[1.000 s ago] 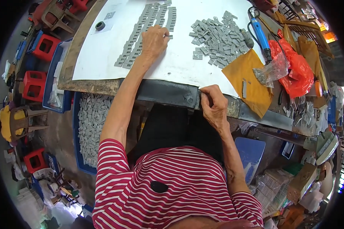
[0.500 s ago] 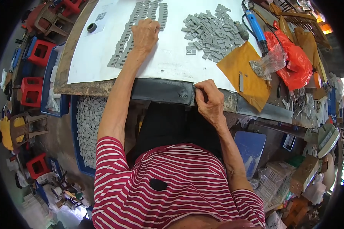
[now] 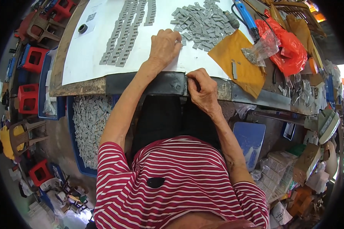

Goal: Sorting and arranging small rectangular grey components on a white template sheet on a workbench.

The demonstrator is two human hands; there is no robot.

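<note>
My left hand (image 3: 165, 46) is over the white sheet (image 3: 86, 65), its fingers curled together beside the near-left edge of a loose pile of small grey flat pieces (image 3: 204, 26). One grey piece lies right by its fingertips; what the fingers pinch is hidden. To its left, grey pieces lie in long slanting rows (image 3: 123, 47), with a shorter row (image 3: 151, 13) beside them. At the table's front edge, my right hand (image 3: 203, 91) is closed, thumb against bent fingers; anything between them is too small to make out.
A brown paper sheet (image 3: 252, 80) holds a grey strip. Past it lie a blue-bodied tool (image 3: 245, 17), a red plastic bag (image 3: 290, 53) and a clear bag. A black ring (image 3: 82, 28) sits at left. Below the table stands a blue bin of grey pieces (image 3: 88, 126).
My left hand has moved from the rows to the right and nearer, to the pile's edge. The right hand keeps its closed pose at the table edge. The whole view has shifted slightly.
</note>
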